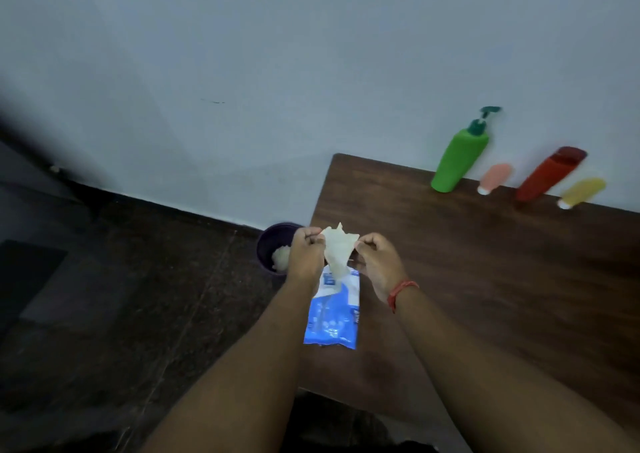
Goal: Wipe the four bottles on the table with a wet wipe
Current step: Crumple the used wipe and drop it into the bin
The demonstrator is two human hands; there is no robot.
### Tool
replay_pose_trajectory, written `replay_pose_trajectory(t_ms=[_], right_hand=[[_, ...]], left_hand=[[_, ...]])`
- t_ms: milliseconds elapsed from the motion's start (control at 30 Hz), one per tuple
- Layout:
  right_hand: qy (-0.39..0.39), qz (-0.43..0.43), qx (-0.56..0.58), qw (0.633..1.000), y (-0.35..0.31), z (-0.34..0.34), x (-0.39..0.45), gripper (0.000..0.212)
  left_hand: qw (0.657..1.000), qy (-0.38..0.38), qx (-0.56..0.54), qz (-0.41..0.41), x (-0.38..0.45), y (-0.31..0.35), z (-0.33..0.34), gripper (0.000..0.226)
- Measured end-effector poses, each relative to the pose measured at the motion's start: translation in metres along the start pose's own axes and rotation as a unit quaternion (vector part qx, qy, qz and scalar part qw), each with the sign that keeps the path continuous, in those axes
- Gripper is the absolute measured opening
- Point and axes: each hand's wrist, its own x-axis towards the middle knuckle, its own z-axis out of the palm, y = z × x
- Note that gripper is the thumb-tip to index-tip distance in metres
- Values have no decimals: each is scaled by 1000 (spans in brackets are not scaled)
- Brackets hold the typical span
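Note:
A white wet wipe [336, 250] hangs stretched between my left hand [306, 253] and my right hand [375, 260], each pinching an upper corner, above a blue and white wipe pack [334, 317] lying near the table's left edge. Along the wall at the table's far right stand a green pump bottle [459, 158], a small pink tube [494, 178], a red bottle [549, 174] and a small yellow tube [581, 192]. Both hands are well short of the bottles.
The dark wooden table [485, 279] ends just left of my hands. On the floor beside that edge stands a dark purple bin [273, 244] with a crumpled white wipe inside. A pale wall runs behind the table.

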Motion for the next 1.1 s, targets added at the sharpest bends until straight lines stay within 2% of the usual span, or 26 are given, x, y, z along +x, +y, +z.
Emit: replay_pose_trajectory(t_ms=[200,300,333,400,467,533,633,700,867,1000,1100], right_hand=[[50,69,163,983,-7,142,15,11],[55,78,167,981,-5,172,21,3],[53,74,157,983,-5,176,26,7],[36,69,146,986,-4,180,35,21],[10,91,136,987,-1,184,44,42],[-23,129,141,981,4,189,49,52],[-90,168,144,971,14,203,57,45],[-95,165,121,974,14,216,61,34],[-19,176,173,969,20,247,74,21],[75,167,241,953,27,279,95,11],[148,135,308,930,29,316,113,15]], left_hand=[[999,-7,29,-25,62,39,-104,15],[996,-56,1,-70,79,51,-128,16],[993,-81,-15,-84,84,54,-132,14],[988,-121,-23,-97,91,56,-140,22],[987,-129,-11,-96,98,55,-145,34],[987,-130,-2,-93,104,50,-153,35],[989,-123,38,-74,116,50,-167,37],[991,-102,67,-60,129,47,-180,40],[994,-63,69,-59,156,47,-207,43],[994,-67,75,-44,197,53,-226,38],[986,-112,120,-28,246,65,-246,39]])
